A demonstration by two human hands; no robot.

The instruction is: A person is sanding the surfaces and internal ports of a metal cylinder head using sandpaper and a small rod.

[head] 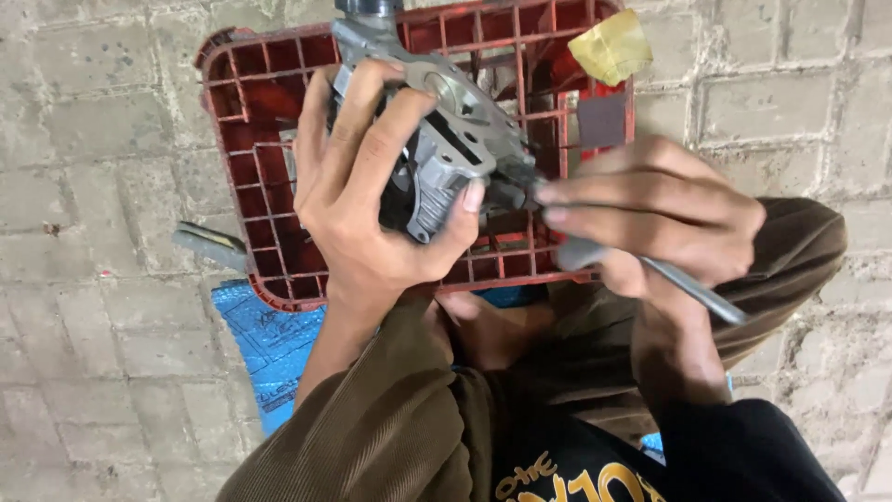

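Grey brick-paved floor [102, 139], red plastic crate [269, 102], blue mat [265, 344], seemingly daylight

Only thing close to a package here is a crumpled yellow wrapper [610, 45] sitting on the top right corner of the red plastic crate [243, 102]. No labels, signs or screens.

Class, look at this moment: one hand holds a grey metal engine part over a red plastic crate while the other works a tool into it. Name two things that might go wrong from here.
1. The tool might slip off the metal part and jab the left hand gripping it close by.
2. The part is held in the air, not braced; if the right hand pushes hard, it may drop onto the red crate or paving.
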